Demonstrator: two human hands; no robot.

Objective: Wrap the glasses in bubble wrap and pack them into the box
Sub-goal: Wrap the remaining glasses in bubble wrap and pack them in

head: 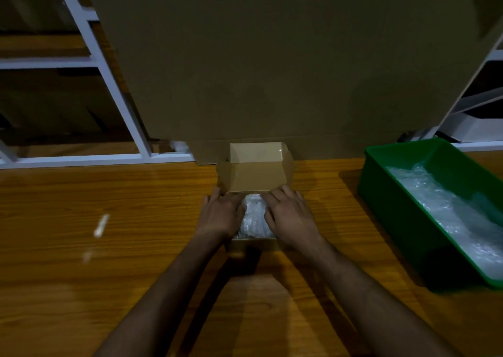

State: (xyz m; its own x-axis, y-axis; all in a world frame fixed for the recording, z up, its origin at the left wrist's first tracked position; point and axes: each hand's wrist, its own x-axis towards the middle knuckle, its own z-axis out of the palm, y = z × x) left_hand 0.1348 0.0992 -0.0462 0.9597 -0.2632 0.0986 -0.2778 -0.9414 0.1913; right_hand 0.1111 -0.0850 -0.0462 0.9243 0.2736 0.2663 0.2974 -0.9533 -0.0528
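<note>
the left hand [221, 213] and the right hand [290, 214] lie palm-down with fingers fairly straight on the two sides of the small cardboard box [255, 241] on the wooden tabletop [136, 207], and neither grip plainly grasps anything. between the two grips, inside the box, sits the bubble wrap bundle [254, 218], and just beyond the fingertips the box lid [257, 169] stands open. well to the right of the right grip, a green bin [394, 193] holds loose bubble wrap [449, 215].
</note>
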